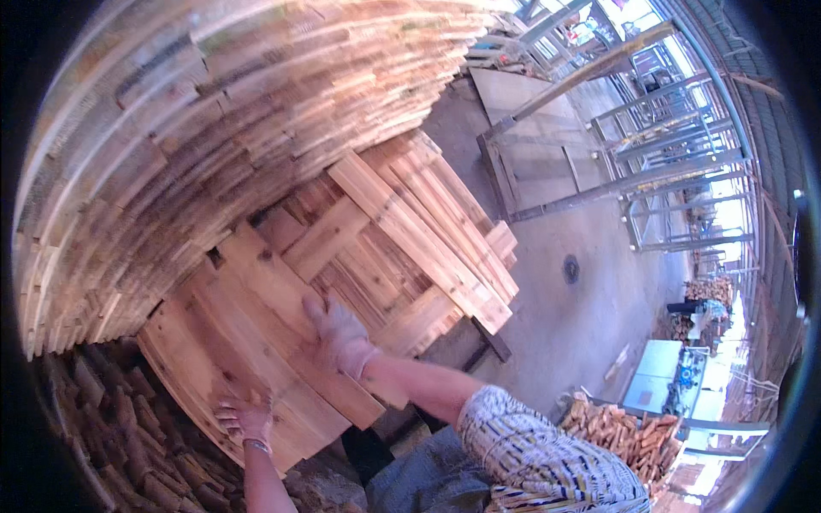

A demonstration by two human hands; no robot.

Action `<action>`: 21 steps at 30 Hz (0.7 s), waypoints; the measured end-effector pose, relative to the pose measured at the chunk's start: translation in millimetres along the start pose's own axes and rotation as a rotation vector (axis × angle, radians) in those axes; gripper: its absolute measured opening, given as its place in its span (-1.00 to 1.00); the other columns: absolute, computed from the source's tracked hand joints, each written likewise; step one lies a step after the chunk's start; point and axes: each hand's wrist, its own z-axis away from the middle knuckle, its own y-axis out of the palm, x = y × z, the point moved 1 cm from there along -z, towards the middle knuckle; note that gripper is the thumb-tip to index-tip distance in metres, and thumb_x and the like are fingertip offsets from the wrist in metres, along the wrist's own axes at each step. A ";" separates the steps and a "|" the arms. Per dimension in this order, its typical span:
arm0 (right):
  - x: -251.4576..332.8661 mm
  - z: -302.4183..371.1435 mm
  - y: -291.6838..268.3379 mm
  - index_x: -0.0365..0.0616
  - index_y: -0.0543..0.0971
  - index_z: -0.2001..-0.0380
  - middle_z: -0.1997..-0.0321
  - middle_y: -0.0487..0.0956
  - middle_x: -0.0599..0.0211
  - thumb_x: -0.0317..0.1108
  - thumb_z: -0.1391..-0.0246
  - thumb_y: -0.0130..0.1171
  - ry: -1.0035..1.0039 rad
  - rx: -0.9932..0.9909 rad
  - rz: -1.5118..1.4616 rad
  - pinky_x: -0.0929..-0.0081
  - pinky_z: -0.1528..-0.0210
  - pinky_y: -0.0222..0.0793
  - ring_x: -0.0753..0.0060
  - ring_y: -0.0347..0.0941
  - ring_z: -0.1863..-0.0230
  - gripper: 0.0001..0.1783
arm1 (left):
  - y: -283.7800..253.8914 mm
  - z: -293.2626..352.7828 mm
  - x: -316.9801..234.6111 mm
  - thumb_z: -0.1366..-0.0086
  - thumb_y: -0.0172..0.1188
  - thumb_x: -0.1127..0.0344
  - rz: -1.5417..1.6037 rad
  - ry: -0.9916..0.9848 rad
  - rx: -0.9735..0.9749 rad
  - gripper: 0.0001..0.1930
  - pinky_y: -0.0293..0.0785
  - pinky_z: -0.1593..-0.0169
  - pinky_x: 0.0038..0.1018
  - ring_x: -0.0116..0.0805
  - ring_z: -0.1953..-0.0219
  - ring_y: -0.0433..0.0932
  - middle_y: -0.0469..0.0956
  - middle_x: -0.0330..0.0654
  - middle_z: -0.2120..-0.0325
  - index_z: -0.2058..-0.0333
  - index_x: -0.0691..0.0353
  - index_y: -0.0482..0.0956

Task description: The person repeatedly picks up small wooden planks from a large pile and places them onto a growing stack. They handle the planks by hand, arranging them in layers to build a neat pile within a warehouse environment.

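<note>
Several wide wooden planks (256, 333) lie side by side in front of me, forming a flat layer. My left hand (244, 419) rests on their near left part, fingers laid out over the wood. Farther to the right, my right hand (342, 338) is on the right-hand side of the same planks, thumb and fingers apart; it looks pale, as if in a thin glove, and is slightly blurred. Neither hand is seen wrapped round a plank. Beyond the right hand, narrower boards (428, 248) lie across a stack of slats.
A tall wall of stacked timber (197, 128) rises along the left and far side. Wood offcuts (120, 436) lie at lower left, and another heap (624, 436) at lower right. Metal frames (616, 171) stand on the concrete floor (564, 299), near a light-blue machine (654, 376).
</note>
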 end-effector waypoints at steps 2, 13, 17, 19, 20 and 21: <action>-24.2 -8.6 -2.7 -0.05 0.15 -0.41 -0.38 0.16 -0.34 -0.02 0.02 0.37 -0.006 -0.041 0.052 0.03 -0.35 0.23 -0.36 0.25 -0.31 -0.01 | 2.9 3.3 -3.0 0.00 0.10 -0.64 0.007 0.012 -0.011 0.44 -0.04 -0.31 0.41 0.59 -0.42 -0.22 -0.33 0.51 -0.41 -0.45 0.31 -0.48; -46.9 -20.5 -66.8 -0.06 0.21 -0.38 -0.36 0.26 -0.16 0.01 0.03 0.35 0.057 -0.185 0.174 0.04 -0.32 0.26 -0.15 0.27 -0.35 -0.05 | -11.4 16.6 6.5 0.05 0.16 -0.65 0.105 -0.039 0.094 0.51 -0.17 -0.29 0.51 0.62 -0.42 -0.33 -0.43 0.55 -0.39 -0.43 0.37 -0.52; -32.3 -24.0 -36.8 -0.13 0.19 -0.37 -0.26 0.31 -0.13 0.12 0.04 0.37 -0.001 -0.023 0.140 0.09 -0.22 0.35 -0.14 0.35 -0.24 0.02 | -5.6 5.1 2.2 0.05 0.18 -0.63 0.153 0.057 0.050 0.52 -0.21 -0.32 0.48 0.67 -0.41 -0.38 -0.49 0.57 -0.38 -0.41 0.40 -0.53; 9.7 -4.8 17.0 -0.07 0.13 -0.42 -0.28 0.28 -0.16 0.13 0.08 0.39 -0.042 0.055 0.178 0.08 -0.24 0.33 -0.18 0.33 -0.27 0.09 | -12.1 15.3 -2.8 0.04 0.22 -0.60 0.163 0.079 0.044 0.51 -0.25 -0.33 0.47 0.68 -0.41 -0.41 -0.52 0.58 -0.37 -0.41 0.42 -0.53; 14.8 0.0 41.2 -0.04 0.11 -0.43 -0.29 0.26 -0.17 0.13 0.09 0.40 -0.025 -0.011 0.194 0.07 -0.25 0.32 -0.19 0.31 -0.28 0.10 | -14.0 19.5 -1.7 0.03 0.24 -0.58 0.176 0.071 0.055 0.51 -0.26 -0.34 0.46 0.68 -0.41 -0.43 -0.54 0.57 -0.37 -0.41 0.42 -0.53; 14.9 -3.1 66.6 0.00 0.10 -0.45 -0.31 0.24 -0.18 0.13 0.10 0.41 -0.017 -0.079 0.208 0.06 -0.26 0.31 -0.21 0.30 -0.29 0.12 | -17.9 21.4 -2.8 0.02 0.26 -0.56 0.195 0.058 0.060 0.50 -0.28 -0.34 0.46 0.68 -0.41 -0.44 -0.56 0.57 -0.37 -0.41 0.43 -0.52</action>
